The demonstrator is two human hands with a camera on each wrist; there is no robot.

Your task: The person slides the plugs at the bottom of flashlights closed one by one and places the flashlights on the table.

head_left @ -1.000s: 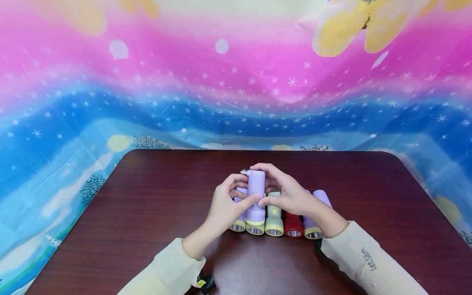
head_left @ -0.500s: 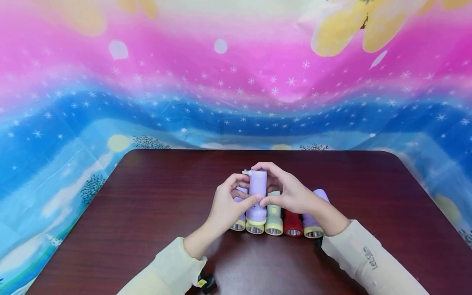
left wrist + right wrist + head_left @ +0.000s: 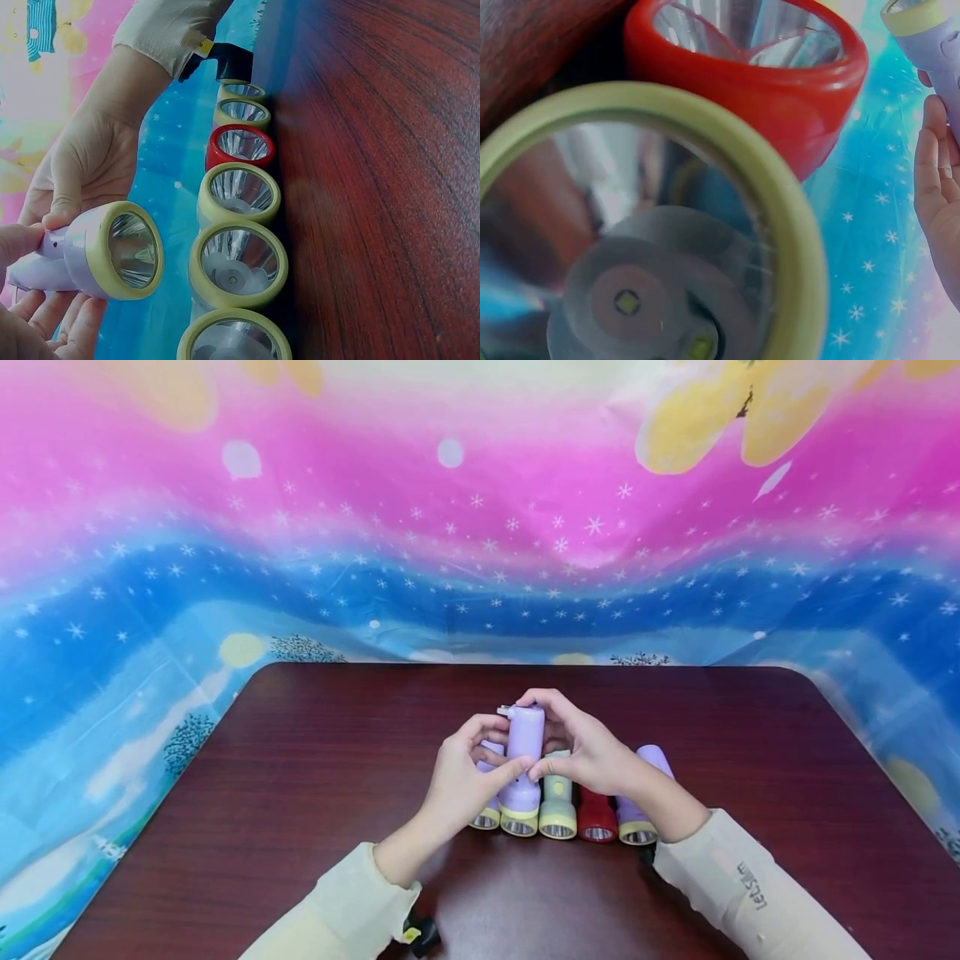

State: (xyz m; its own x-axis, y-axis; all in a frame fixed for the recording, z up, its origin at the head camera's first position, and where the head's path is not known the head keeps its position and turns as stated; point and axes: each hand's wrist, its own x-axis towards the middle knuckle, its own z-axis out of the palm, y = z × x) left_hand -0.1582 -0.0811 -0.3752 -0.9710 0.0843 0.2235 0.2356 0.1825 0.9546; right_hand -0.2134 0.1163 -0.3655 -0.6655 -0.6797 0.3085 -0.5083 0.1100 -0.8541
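Above a row of flashlights, both hands hold a light purple flashlight [image 3: 526, 735] with a yellow rim. Its lens end points toward the person, and metal plug prongs [image 3: 505, 711] stick out sideways at its tail. The left hand [image 3: 459, 781] grips it from the left, thumb across the body. From the right, the right hand [image 3: 592, 755] has its thumb on the body and a finger at the tail. In the left wrist view, the right thumb rests near the switch area, and the left fingers [image 3: 81, 322] support the body from below.
Several flashlights lie side by side on the dark wooden table [image 3: 315, 760], lenses toward the person: a green one [image 3: 558, 789], a red one [image 3: 597, 820], and a purple one [image 3: 637, 832] partly behind the right forearm. A patterned cloth [image 3: 480, 568] hangs behind the table.
The held flashlight's tail end and prongs have shifted slightly to the right. Both hands keep their grip, and the row on the table stays as it was.
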